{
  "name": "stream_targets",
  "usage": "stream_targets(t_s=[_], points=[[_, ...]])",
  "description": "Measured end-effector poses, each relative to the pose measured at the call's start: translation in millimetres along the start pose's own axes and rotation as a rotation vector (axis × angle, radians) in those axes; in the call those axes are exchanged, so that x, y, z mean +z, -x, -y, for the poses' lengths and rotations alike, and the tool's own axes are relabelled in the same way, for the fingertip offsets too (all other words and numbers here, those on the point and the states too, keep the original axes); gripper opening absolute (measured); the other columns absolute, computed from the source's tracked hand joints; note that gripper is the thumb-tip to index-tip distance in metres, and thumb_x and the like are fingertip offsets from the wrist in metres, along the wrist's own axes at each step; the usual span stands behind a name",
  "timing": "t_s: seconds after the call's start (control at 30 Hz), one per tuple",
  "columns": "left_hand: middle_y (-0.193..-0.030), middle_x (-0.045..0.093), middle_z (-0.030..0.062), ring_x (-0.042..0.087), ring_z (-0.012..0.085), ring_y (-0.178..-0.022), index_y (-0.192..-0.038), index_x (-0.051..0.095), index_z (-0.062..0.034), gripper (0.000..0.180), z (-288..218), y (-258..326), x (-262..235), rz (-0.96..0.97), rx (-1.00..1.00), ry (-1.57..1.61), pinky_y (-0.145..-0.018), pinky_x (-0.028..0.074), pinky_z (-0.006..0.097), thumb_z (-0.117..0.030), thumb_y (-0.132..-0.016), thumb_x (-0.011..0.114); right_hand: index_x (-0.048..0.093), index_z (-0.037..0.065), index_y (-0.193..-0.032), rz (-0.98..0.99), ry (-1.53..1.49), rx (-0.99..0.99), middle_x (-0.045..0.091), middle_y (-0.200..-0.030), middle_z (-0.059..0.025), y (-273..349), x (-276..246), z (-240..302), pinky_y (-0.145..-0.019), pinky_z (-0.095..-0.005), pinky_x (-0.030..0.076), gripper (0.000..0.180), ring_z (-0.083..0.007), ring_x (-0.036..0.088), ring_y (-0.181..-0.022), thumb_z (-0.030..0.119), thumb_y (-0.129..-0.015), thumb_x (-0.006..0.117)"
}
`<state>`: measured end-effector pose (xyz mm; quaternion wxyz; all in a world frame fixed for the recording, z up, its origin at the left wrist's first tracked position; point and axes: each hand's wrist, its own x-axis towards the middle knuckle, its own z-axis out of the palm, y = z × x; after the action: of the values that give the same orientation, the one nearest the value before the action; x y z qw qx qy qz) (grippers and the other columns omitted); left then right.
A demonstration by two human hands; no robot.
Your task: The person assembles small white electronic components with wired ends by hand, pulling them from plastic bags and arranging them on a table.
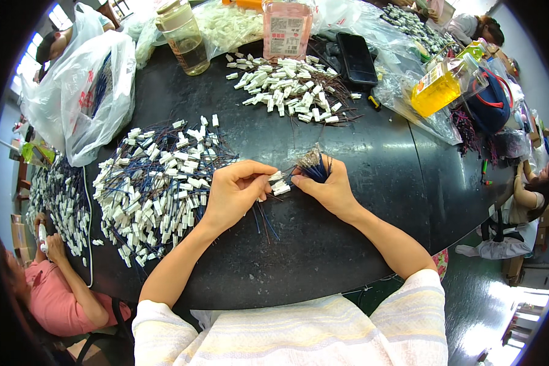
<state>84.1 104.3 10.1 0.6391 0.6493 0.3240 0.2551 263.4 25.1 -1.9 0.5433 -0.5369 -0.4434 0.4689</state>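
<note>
My left hand is closed in a pinch, its fingertips at small white plastic connectors in front of me. A few thin dark wires hang out below that hand. My right hand is closed round a bundle of dark blue wires, whose metal-coloured tips point up and away from me. The thumb of my right hand comes close to the white connectors, and both hands nearly meet there. Exactly how the left fingers grip is partly hidden.
A large pile of white connectors with blue wires lies left; a smaller connector pile lies ahead. Beyond are a phone, a pink container, a glass jar, plastic bags and a yellow-liquid bottle. Other people sit around.
</note>
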Motion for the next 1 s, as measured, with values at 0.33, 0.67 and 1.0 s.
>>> stream_targets(t_s=[0.33, 0.67, 1.0], points=[[-0.083, 0.062, 0.0082, 0.058, 0.0099, -0.074, -0.093, 0.062, 0.0048, 0.018, 11.9, 1.0, 7.7, -0.036, 0.123, -0.061, -0.064, 0.047, 0.021, 0.006, -0.076, 0.059, 0.061, -0.001, -0.082, -0.009, 0.054, -0.001, 0.059, -0.073, 0.0013, -0.6, 3.1, -2.2, -0.062, -0.0197, 0.042, 0.010, -0.0030, 0.050, -0.068, 0.005, -0.074, 0.064], [-0.080, 0.061, 0.0080, 0.057, 0.0102, -0.068, -0.091, 0.063, 0.0049, 0.018, 17.0, -0.1, 10.0, -0.047, 0.219, -0.120, -0.059, 0.044, 0.020, 0.008, -0.074, 0.057, 0.062, -0.001, -0.079, 0.011, 0.082, -0.012, 0.060, -0.070, 0.0008, -1.4, 5.5, -6.0, -0.058, -0.0194, 0.042, 0.007, -0.0030, 0.051, -0.066, 0.003, -0.074, 0.064], [-0.080, 0.061, 0.0068, 0.056, 0.0085, -0.068, -0.092, 0.063, 0.0042, 0.017, 12.1, -0.3, 13.9, -0.050, 0.231, -0.126, -0.060, 0.043, 0.019, 0.005, -0.075, 0.060, 0.062, -0.001, -0.081, -0.010, -0.085, -0.021, 0.060, -0.073, 0.0002, -2.6, 0.0, -5.9, -0.060, -0.0198, 0.043, 0.009, -0.0036, 0.052, -0.068, 0.005, -0.075, 0.065]])
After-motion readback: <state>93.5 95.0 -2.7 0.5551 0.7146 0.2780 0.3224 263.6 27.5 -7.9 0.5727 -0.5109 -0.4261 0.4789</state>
